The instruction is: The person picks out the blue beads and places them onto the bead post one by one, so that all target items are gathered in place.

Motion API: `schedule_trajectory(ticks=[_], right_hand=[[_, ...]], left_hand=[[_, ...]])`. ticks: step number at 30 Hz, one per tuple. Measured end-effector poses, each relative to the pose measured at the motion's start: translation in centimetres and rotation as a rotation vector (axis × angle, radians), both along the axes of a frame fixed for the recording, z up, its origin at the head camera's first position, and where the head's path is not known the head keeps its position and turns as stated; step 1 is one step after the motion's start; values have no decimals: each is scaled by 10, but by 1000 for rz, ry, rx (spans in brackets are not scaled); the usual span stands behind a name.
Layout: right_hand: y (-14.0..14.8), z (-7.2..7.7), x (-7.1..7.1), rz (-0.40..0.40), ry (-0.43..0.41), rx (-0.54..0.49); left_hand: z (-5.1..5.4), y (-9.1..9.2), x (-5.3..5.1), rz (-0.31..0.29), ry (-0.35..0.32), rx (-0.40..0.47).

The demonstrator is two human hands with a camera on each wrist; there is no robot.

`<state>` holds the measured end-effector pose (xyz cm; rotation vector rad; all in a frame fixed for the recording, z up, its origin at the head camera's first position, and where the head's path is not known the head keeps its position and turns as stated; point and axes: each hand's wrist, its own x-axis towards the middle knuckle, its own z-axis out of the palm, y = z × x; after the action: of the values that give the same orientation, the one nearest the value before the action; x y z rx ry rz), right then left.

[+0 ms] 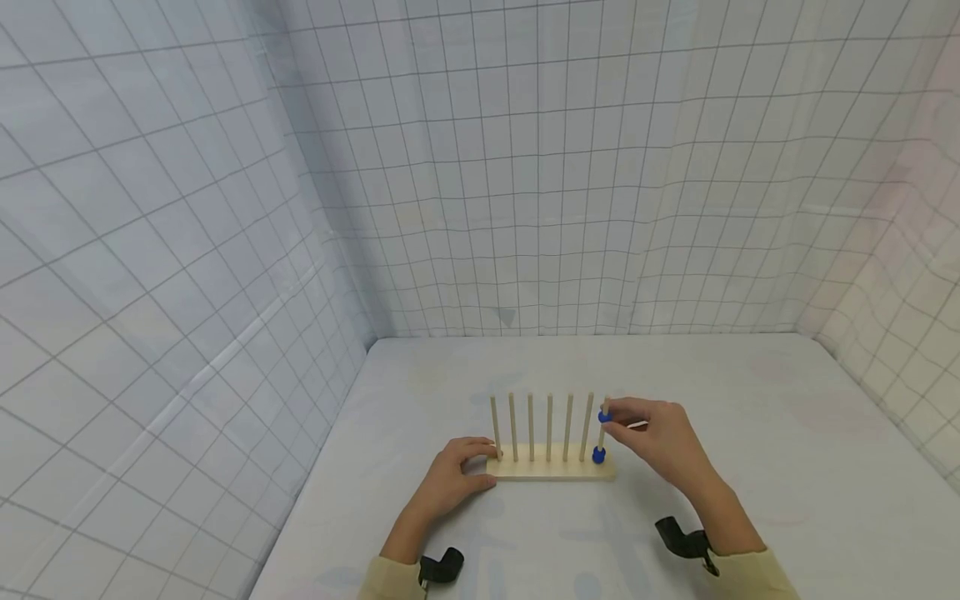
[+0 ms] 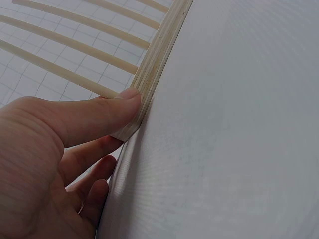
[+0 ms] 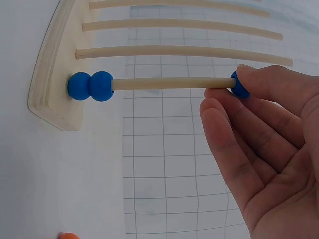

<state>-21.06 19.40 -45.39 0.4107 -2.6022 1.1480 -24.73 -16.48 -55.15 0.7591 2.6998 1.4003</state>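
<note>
A pale wooden base (image 1: pixel 551 477) carries a row of upright wooden rods on the white surface. The left hand (image 1: pixel 448 479) grips its left end, thumb on the front edge and fingers behind; the left wrist view shows this thumb (image 2: pixel 99 117) on the plywood edge (image 2: pixel 154 59). At the rightmost rod (image 3: pixel 169 83), the right hand (image 1: pixel 660 437) pinches a blue bead (image 3: pixel 239 85) near the rod's top, the rod passing through it. Two blue beads (image 3: pixel 90 86) sit touching at the bottom of that rod, against the base.
An orange object (image 3: pixel 69 236) shows partly at the lower edge of the right wrist view. White cloth with a grey grid (image 1: pixel 525 208) hangs behind and at both sides. Black wrist devices (image 1: pixel 442 567) are worn on both arms.
</note>
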Motion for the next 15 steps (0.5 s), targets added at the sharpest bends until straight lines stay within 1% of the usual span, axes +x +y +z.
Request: schedule_trajectory(ticks=[10, 15], right_hand=[[0, -4, 1, -10, -24, -4], [0, -8, 0, 1, -18, -13]], left_hand=[[0, 0, 2, 1, -3, 9], [1, 0, 3, 0, -9, 16]])
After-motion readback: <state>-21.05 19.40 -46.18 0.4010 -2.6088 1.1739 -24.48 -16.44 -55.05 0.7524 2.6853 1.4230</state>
